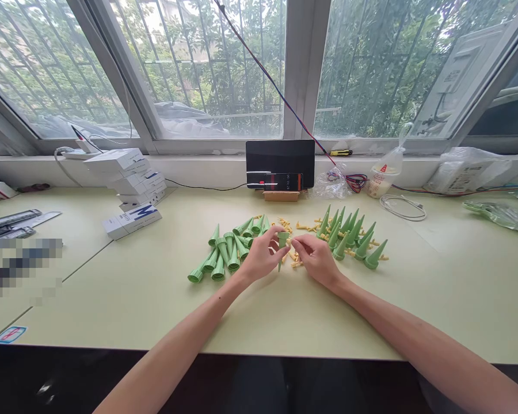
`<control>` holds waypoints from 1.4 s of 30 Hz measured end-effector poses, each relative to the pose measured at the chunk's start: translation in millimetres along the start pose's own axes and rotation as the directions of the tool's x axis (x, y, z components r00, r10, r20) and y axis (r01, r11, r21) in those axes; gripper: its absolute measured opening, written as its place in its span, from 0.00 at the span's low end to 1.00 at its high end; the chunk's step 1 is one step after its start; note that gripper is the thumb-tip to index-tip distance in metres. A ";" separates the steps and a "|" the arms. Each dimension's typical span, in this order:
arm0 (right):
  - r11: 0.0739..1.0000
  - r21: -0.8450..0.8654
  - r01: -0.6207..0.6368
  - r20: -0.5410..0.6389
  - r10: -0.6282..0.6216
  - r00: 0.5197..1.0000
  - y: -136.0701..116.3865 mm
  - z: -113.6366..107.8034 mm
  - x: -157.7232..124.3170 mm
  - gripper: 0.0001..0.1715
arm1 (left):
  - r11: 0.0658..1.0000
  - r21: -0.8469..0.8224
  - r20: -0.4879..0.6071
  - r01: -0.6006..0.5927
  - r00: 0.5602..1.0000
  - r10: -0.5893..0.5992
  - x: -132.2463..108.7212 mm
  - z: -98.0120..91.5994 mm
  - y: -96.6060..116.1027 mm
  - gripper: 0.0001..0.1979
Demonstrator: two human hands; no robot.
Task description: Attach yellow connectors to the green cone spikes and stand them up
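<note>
My left hand [267,253] grips a green plastic spike [282,239], its wide end up and its tip pointing down. Close beside it, the fingers of my right hand [314,256] are pinched on a small yellow valve [289,242] against the spike's wide end. Whether the two parts are joined I cannot tell. Left of my hands lies a pile of green spikes [221,253] on their sides. To the right, several green spikes [349,230] stand point up with yellow valves sticking out. Loose yellow valves [294,258] lie between and behind my hands.
A dark tablet [280,158] and a phone [284,181] on a small cardboard stand are behind the parts. Stacked white boxes [132,178] sit back left. At the back right are a bagged cup [384,175] and a coiled white cable [403,208]. The table's front edge [285,355] is near me.
</note>
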State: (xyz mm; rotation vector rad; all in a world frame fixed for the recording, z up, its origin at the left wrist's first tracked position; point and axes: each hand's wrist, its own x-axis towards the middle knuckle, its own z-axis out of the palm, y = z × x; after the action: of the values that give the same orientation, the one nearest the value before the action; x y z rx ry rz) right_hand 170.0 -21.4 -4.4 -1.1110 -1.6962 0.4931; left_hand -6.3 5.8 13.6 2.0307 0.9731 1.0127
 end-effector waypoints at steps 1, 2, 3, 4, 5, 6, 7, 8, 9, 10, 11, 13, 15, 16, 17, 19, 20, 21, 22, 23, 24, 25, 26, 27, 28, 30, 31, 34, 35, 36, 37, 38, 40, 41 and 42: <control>1.000 -0.009 0.006 -0.008 -0.006 1.000 0.2 -0.1 0.0 0.18 | 1.000 0.000 0.000 0.000 1.000 0.000 0.0 0.0 0.3 0.17; 1.000 -0.013 0.009 -0.012 -0.009 1.000 0.3 -0.1 0.0 0.18 | 1.000 0.001 0.002 0.002 1.000 -0.002 0.1 0.1 0.5 0.17; 1.000 -0.011 0.008 -0.014 -0.008 1.000 0.4 0.0 -0.1 0.18 | 1.000 0.002 0.004 0.003 1.000 -0.003 0.1 0.1 0.6 0.17; 1.000 -0.002 0.003 -0.015 -0.003 1.000 0.4 0.2 -0.1 0.18 | 1.000 0.001 0.004 0.005 1.000 -0.005 0.1 0.1 0.7 0.17; 1.000 0.010 -0.006 -0.016 0.006 1.000 0.4 0.5 -0.3 0.18 | 1.000 0.001 0.004 0.006 1.000 -0.006 0.1 0.1 0.7 0.17; 1.000 0.023 -0.015 -0.015 0.016 1.000 0.4 0.8 -0.4 0.18 | 1.000 0.000 0.003 0.006 1.000 -0.006 0.1 0.1 0.7 0.17; 0.999 0.035 -0.024 -0.013 0.025 1.000 0.3 1.1 -0.6 0.17 | 1.000 -0.001 0.003 0.005 1.000 -0.005 0.1 0.0 0.6 0.17; 0.998 0.046 -0.032 -0.011 0.033 0.999 0.3 1.4 -0.9 0.17 | 1.000 -0.001 0.003 0.005 1.000 -0.005 0.1 -0.1 0.6 0.17; 0.998 0.055 -0.039 -0.009 0.040 0.999 0.3 1.7 -1.2 0.17 | 1.000 -0.001 0.003 0.005 1.000 -0.005 0.2 -0.3 0.5 0.17; 0.997 0.062 -0.044 -0.007 0.045 0.999 0.3 1.9 -1.4 0.16 | 1.000 0.000 0.002 0.005 1.000 -0.005 0.2 -0.5 0.4 0.17; 0.997 0.069 -0.047 -0.007 0.047 0.999 0.4 2.1 -1.7 0.15 | 1.000 0.001 -0.002 0.005 1.000 -0.005 0.4 -0.7 0.3 0.17; 0.996 0.078 -0.045 -0.011 0.046 0.999 0.7 2.3 -2.1 0.14 | 1.000 0.001 -0.007 0.007 1.000 -0.007 0.7 -1.1 -0.1 0.17; 0.996 0.080 -0.038 -0.010 0.039 0.999 1.1 2.4 -2.3 0.14 | 1.000 -0.001 -0.011 0.013 1.000 -0.013 1.0 -1.4 -0.6 0.18; 0.996 0.081 -0.036 -0.008 0.037 0.999 1.3 2.4 -2.4 0.14 | 1.000 -0.002 -0.011 0.017 1.000 -0.017 1.0 -1.5 -0.9 0.18; 0.996 0.084 -0.036 -0.005 0.036 0.999 1.6 2.4 -2.3 0.13 | 1.000 -0.003 -0.012 0.021 1.000 -0.021 1.1 -1.5 -1.1 0.18; 0.995 0.092 -0.039 0.003 0.039 0.999 1.9 2.4 -2.2 0.13 | 1.000 -0.002 -0.014 0.024 1.000 -0.024 1.0 -1.4 -1.5 0.18; 0.994 0.097 -0.041 0.004 0.041 0.999 2.0 2.4 -2.2 0.12 | 1.000 -0.001 -0.015 0.024 1.000 -0.024 1.0 -1.3 -1.5 0.18; 0.994 0.101 -0.044 0.005 0.043 0.999 1.9 2.4 -2.1 0.12 | 1.000 0.001 -0.015 0.025 1.000 -0.025 0.9 -1.3 -1.4 0.18; 0.994 0.102 -0.045 0.008 0.045 0.999 1.8 2.4 -2.0 0.12 | 1.000 0.003 -0.016 0.025 1.000 -0.025 0.9 -1.2 -1.2 0.18; 0.994 0.103 -0.047 0.010 0.046 0.999 1.6 2.3 -1.9 0.13 | 1.000 0.005 -0.017 0.026 1.000 -0.026 0.9 -1.1 -0.9 0.18; 0.994 0.103 -0.047 0.012 0.046 0.999 1.4 2.3 -1.8 0.13 | 1.000 0.006 -0.018 0.027 0.999 -0.027 0.9 -1.0 -0.5 0.18; 0.994 0.102 -0.048 0.014 0.046 0.999 1.2 2.3 -1.7 0.13 | 1.000 0.007 -0.018 0.029 0.999 -0.028 0.9 -1.0 -0.1 0.18; 0.994 0.101 -0.048 0.016 0.046 0.999 0.9 2.3 -1.7 0.13 | 1.000 0.007 -0.018 0.030 0.999 -0.030 0.9 -1.1 0.4 0.18; 0.994 0.100 -0.048 0.017 0.046 0.999 0.6 2.2 -1.6 0.14 | 0.999 0.007 -0.018 0.031 0.999 -0.031 0.9 -1.1 0.8 0.17; 0.994 0.100 -0.048 0.016 0.046 0.999 0.3 2.2 -1.5 0.14 | 0.999 0.008 -0.017 0.032 0.999 -0.032 0.9 -1.2 1.1 0.17; 0.994 0.101 -0.047 0.016 0.046 0.999 -0.2 2.0 -1.4 0.14 | 0.999 0.012 -0.016 0.032 0.999 -0.032 0.9 -1.3 1.4 0.17; 0.994 0.102 -0.046 0.017 0.045 0.999 -0.4 2.0 -1.4 0.14 | 0.999 0.013 -0.016 0.032 0.999 -0.032 0.8 -1.4 1.5 0.17; 0.993 0.106 -0.045 0.020 0.043 0.999 -0.4 1.9 -1.2 0.15 | 0.999 0.013 -0.015 0.031 0.999 -0.031 0.6 -1.5 1.5 0.17; 0.993 0.106 -0.046 0.022 0.044 0.999 -0.3 1.8 -1.1 0.16 | 0.999 0.013 -0.015 0.031 0.999 -0.031 0.6 -1.5 1.5 0.18; 0.993 0.106 -0.047 0.023 0.045 0.999 -0.2 1.8 -1.0 0.16 | 0.999 0.013 -0.015 0.031 0.999 -0.031 0.6 -1.5 1.6 0.18; 0.993 0.105 -0.049 0.024 0.047 0.999 -0.1 1.7 -0.8 0.16 | 0.999 0.013 -0.015 0.031 0.999 -0.031 0.6 -1.5 1.8 0.18; 0.993 0.104 -0.051 0.024 0.049 0.999 0.0 1.7 -0.7 0.17 | 0.999 0.014 -0.016 0.031 0.999 -0.030 0.6 -1.4 1.9 0.18; 0.994 0.100 -0.052 0.026 0.050 0.998 -0.3 1.4 -0.5 0.17 | 0.999 0.017 -0.016 0.029 0.999 -0.028 0.6 -1.4 2.2 0.17; 0.994 0.097 -0.052 0.027 0.050 0.998 -0.5 1.2 -0.4 0.18 | 0.999 0.019 -0.015 0.027 1.000 -0.026 0.6 -1.4 2.2 0.17; 0.994 0.092 -0.053 0.029 0.050 0.998 -0.8 1.0 -0.4 0.18 | 0.999 0.022 -0.015 0.024 1.000 -0.024 0.6 -1.4 2.1 0.17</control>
State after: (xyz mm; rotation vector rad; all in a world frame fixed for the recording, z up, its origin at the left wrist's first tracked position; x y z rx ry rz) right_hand 168.8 -21.9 -4.4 -1.0869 -1.6536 0.6154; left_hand -6.6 5.6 16.2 2.0277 1.0183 1.0090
